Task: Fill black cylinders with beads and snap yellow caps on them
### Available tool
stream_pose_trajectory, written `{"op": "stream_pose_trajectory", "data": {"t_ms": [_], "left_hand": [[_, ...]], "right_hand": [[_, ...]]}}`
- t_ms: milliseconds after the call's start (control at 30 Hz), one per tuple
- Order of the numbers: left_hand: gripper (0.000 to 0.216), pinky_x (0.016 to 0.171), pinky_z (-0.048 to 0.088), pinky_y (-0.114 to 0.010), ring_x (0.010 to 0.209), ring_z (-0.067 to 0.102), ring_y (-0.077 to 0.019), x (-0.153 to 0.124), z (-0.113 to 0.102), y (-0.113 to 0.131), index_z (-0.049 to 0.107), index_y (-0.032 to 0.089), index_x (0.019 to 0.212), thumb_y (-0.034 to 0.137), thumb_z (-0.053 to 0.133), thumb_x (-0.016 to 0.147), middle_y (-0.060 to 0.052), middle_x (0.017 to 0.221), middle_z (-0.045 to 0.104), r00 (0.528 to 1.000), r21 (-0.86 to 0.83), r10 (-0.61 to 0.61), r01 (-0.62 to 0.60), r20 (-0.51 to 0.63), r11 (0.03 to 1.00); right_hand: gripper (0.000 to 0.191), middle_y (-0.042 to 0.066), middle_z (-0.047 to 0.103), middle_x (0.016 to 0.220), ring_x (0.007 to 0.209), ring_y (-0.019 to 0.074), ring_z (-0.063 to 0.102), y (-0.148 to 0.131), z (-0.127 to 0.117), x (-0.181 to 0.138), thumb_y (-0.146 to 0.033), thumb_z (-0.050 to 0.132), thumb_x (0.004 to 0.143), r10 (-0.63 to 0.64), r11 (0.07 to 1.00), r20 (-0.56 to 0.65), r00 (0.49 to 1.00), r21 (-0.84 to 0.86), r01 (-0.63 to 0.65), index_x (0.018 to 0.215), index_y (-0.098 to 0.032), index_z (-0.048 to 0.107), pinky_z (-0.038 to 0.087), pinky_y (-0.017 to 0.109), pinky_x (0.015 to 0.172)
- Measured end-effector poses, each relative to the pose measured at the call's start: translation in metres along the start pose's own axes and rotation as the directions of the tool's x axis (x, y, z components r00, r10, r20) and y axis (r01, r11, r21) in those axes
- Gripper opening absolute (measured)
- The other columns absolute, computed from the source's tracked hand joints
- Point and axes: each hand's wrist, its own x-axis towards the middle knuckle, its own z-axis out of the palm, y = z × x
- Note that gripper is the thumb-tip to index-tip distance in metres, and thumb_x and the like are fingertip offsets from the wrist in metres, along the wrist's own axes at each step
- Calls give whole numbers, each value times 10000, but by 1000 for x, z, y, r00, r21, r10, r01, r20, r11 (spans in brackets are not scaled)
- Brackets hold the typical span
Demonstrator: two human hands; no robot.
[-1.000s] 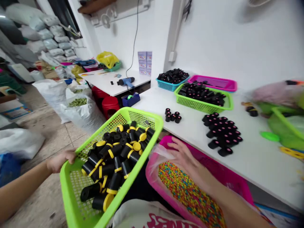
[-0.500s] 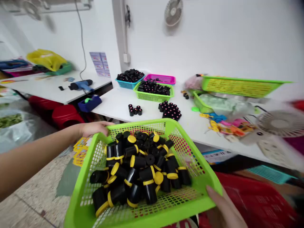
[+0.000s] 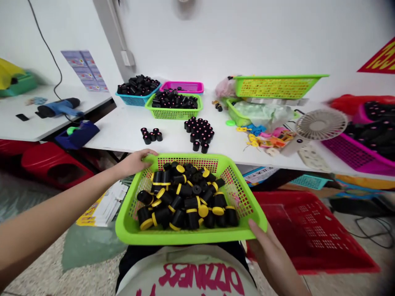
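Note:
A green basket [image 3: 135, 230] full of black tubes with yellow caps [image 3: 185, 199] sits level over my lap, in front of the white table [image 3: 234, 150]. My left hand [image 3: 135, 161] is closed on the basket's far left corner. My right hand [image 3: 267, 248] grips its near right corner from below. Loose black tubes with pink tops [image 3: 199, 130] stand on the table just beyond the basket, and a smaller cluster [image 3: 151, 135] stands to their left.
At the table's back are a blue basket [image 3: 132, 98], a green basket of black tubes [image 3: 173, 113] and a pink basket [image 3: 183, 87]. A small fan [image 3: 319, 123] and another green basket [image 3: 274, 86] stand to the right. A red crate [image 3: 311, 234] lies on the floor.
My view swung right while I carried the basket round to face the table. My right hand left the pink tray of coloured beads and took hold of the basket's near right corner.

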Motion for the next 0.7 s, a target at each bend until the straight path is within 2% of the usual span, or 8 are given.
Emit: {"op": "stream_pose_trajectory", "data": {"t_ms": [100,167,233,300,367,433,533,700], "left_hand": [[472,942,490,-380,1077,610,-281,-3,4,-1,619,188,1163,361,608,725,-67,1135,672,999,39,28,-29,22,999],[505,1022,427,-436,1184,543,-312,-11,8,5,589,182,1221,350,604,744,-109,1255,605,999,104,50,-49,-14,993],[507,1068,358,-511,1262,463,-341,-23,13,21,536,186,1295,332,553,810,-145,1352,512,985,253,133,-102,-110,962],[459,1065,346,-541,1271,437,-341,-36,22,48,504,211,1330,310,477,882,-150,1367,471,945,415,299,-221,-132,882],[432,1023,412,-477,1190,500,-292,-46,32,78,491,251,1333,300,463,905,-118,1306,497,898,416,438,-415,46,809],[392,944,472,-451,1072,554,-273,-51,43,103,531,253,1277,325,491,894,-106,1209,539,856,394,485,-513,177,762],[362,917,485,-483,1073,532,-313,-50,55,119,587,204,1179,361,546,855,-123,1161,569,846,435,475,-533,242,726],[575,933,480,-544,1184,468,-381,-39,62,111,574,202,1207,521,684,741,-122,1231,584,849,417,419,-525,322,742]], "right_hand": [[623,78,655,1220,1130,281,619,-9,-14,15,-525,767,683,-24,981,53,998,-193,34,1200,-241,567,546,372,903],[631,91,629,1196,1045,275,637,-24,-22,26,-558,742,687,-236,915,-26,972,-344,213,1191,-234,543,561,380,830],[563,69,593,1187,1003,242,624,-45,-17,32,-512,721,730,-530,717,25,847,-521,464,1195,-270,516,549,368,823],[370,49,580,1160,1024,218,600,-68,2,37,-418,654,823,-635,429,326,701,-605,670,1152,-295,536,515,369,894],[206,54,580,1160,1098,220,573,-85,34,42,-330,555,898,-450,192,675,584,-566,802,1099,-290,578,478,389,963],[282,83,542,1257,1186,248,530,-89,68,52,-257,526,902,-196,12,836,512,-520,854,1180,-273,573,449,431,1008],[376,133,547,1245,1131,290,562,-76,107,73,-172,526,864,84,-177,882,463,-444,878,1238,-195,563,476,472,956],[459,132,532,1150,817,251,637,-55,129,105,-362,675,795,279,-228,856,436,-382,896,1202,-166,589,529,408,725]]}}
